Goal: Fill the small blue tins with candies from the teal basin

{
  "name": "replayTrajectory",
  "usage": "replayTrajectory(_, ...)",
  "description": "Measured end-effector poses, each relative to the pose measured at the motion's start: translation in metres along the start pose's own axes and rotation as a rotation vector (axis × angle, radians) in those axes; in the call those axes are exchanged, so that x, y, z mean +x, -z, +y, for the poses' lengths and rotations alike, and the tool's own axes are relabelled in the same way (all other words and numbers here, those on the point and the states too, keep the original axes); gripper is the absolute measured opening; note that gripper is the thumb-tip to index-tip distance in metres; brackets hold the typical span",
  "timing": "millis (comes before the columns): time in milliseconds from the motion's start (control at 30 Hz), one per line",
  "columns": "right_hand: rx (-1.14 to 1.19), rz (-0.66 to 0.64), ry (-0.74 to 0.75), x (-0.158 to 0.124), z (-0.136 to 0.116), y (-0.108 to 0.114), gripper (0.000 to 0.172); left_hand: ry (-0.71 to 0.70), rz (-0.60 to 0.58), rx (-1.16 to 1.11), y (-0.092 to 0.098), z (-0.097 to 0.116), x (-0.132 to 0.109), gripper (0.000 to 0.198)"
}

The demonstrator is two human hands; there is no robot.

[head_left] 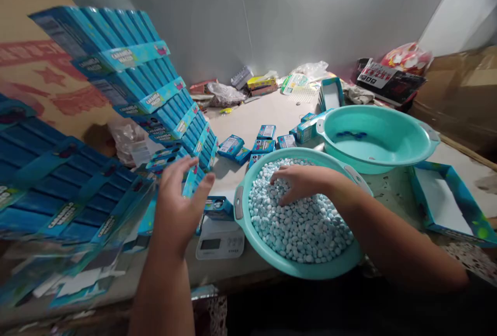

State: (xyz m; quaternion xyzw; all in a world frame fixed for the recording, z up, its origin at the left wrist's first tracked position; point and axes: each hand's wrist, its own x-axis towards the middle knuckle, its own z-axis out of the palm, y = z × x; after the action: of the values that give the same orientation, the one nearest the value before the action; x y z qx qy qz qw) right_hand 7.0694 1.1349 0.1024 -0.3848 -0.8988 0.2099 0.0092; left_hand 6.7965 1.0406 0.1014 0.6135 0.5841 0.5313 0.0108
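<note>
My left hand (180, 204) is raised with thumb and fingers apart, holding nothing, in front of the stacked blue display trays of small boxes (155, 100). Below and right of it, a white digital scale (220, 243) bears a small blue box (218, 205). My right hand (301, 183) reaches into a turquoise basin (310, 268) of pale blue and white candies (303, 232). Its thumb and forefinger are apart and touch the candies; the other fingers are hidden. Several small blue boxes (264, 146) lie behind the basin.
A second turquoise basin (373, 144) overlaps the first at the right, with a few dark blue pieces inside. An open blue tray (446, 196) lies at far right. More packed blue trays (58, 180) stand at left. Wrappers (225, 93) and a cardboard box (458, 85) line the back.
</note>
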Motion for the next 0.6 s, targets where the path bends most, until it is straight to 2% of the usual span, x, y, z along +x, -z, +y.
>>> replayTrajectory(67,0.017,-0.012,0.009,-0.001,0.000,0.000,0.065,-0.108,-0.108,0.129,-0.001,0.023,0.029,0.040)
replayTrajectory(133,0.045,-0.015,0.016,0.000,0.001,0.000,0.067,-0.110,-0.290,0.162,-0.015,0.032,0.064,0.037)
replayTrajectory(200,0.058,-0.004,0.018,0.002,0.004,-0.001,0.067,-0.065,-0.466,0.160,-0.040,0.024,0.100,0.037)
replayTrajectory(267,0.054,-0.004,0.011,0.004,0.007,-0.003,0.071,-0.022,-0.611,0.174,-0.070,0.006,0.131,0.042)
replayTrajectory(333,0.047,-0.030,-0.001,0.005,0.009,-0.004,0.078,-0.015,-0.719,0.316,-0.093,-0.008,0.152,0.038)
replayTrajectory(367,0.048,-0.037,-0.002,0.005,0.009,-0.004,0.078,-0.024,-0.756,0.411,-0.098,-0.011,0.156,0.035)
replayTrajectory(400,0.052,-0.035,0.002,0.005,0.009,-0.004,0.076,-0.046,-0.771,0.504,-0.099,-0.010,0.156,0.031)
replayTrajectory(467,0.064,-0.015,0.013,0.004,0.009,-0.004,0.068,-0.142,-0.720,0.617,-0.084,0.001,0.141,0.030)
replayTrajectory(533,0.060,-0.005,0.018,0.003,0.009,-0.004,0.065,-0.308,-0.552,0.584,-0.055,0.019,0.104,0.037)
replayTrajectory(567,0.047,-0.008,0.015,0.002,0.009,-0.004,0.066,-0.366,-0.481,0.492,-0.038,0.027,0.079,0.039)
replayTrajectory(600,0.030,-0.017,0.010,0.002,0.009,-0.004,0.068,-0.393,-0.337,0.384,-0.023,0.031,0.052,0.030)
